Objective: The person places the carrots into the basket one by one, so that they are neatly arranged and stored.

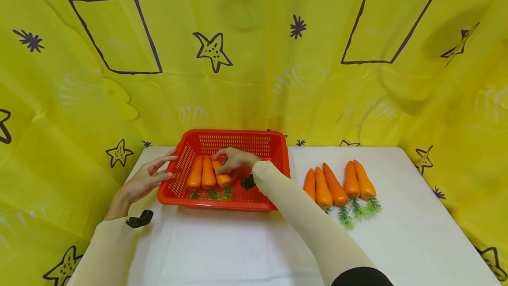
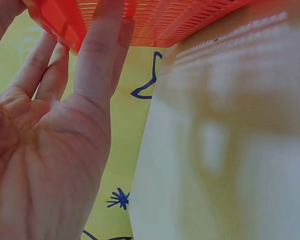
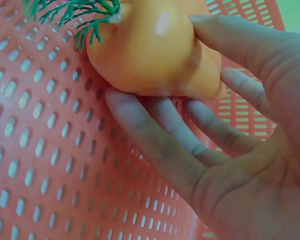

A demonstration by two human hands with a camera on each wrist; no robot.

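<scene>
Currently the right hand (image 1: 235, 160) grips a carrot (image 1: 221, 175) inside the basket (image 1: 278, 162), beside two others; the left hand (image 1: 147, 179), fingers straight, steadies the basket's wall. Judged step: placement. Next, release, then reach for the five carrots (image 1: 337, 184) on the table (image 1: 416, 233).

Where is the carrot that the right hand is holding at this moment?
In the head view, the held carrot lies inside the red basket, rightmost of three there, right hand gripping it; left hand touches the basket's left wall.
</scene>
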